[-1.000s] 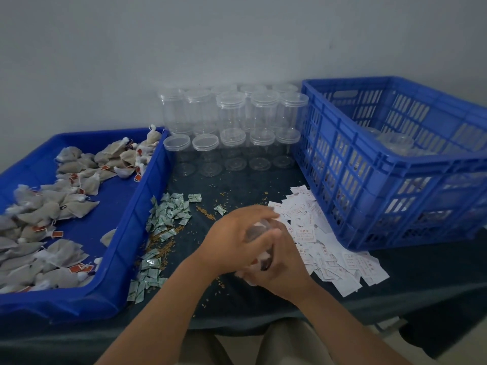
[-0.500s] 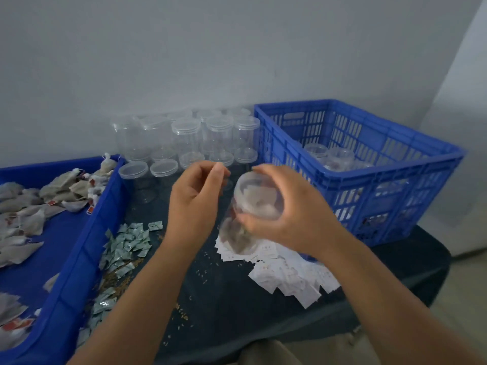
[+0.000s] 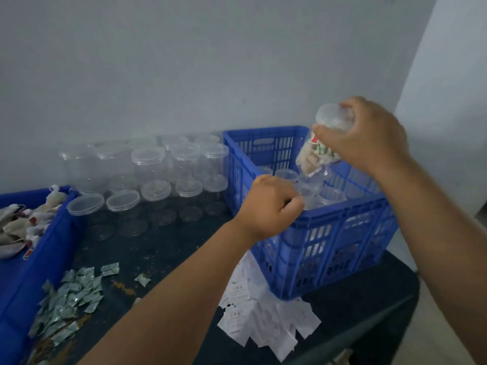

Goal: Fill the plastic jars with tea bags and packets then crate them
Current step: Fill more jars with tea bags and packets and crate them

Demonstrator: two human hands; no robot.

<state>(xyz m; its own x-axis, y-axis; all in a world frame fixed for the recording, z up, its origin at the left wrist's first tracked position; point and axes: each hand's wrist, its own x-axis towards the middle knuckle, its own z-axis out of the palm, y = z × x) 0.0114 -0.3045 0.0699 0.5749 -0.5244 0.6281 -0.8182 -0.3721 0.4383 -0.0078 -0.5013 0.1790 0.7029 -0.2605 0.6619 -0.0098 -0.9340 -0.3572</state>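
The right hand [image 3: 369,138] is clamped on a filled jar [image 3: 320,154], fingers wrapped over its upper wall just under the lid [image 3: 329,117]. The jar is tilted, lid up and towards the wall, base hanging down and left out of the palm, so most of the body with its tea bags and packets sits below the grip. It is held in the air above the middle of the blue crate [image 3: 342,227], touching nothing there.

The step in hand looks like crating. To do it well, I would bring the jar upright first, then lower it into a free gap beside the capped jars [image 3: 287,175] already standing inside, letting go only once the base is down (a tilted drop could knock its neighbours over).

The left hand [image 3: 268,204] is curled into a fist over the crate's near-left rim, with nothing visible in it; it should stay out of the path.

The crate stands at the right end of the table [image 3: 158,254]. Empty jars [image 3: 163,164] line the back edge, white packets [image 3: 263,317] lie at the front edge by the crate, green packets [image 3: 71,293] front left, and a blue tray [image 3: 39,246] of tea bags [image 3: 15,225] fills the left end.
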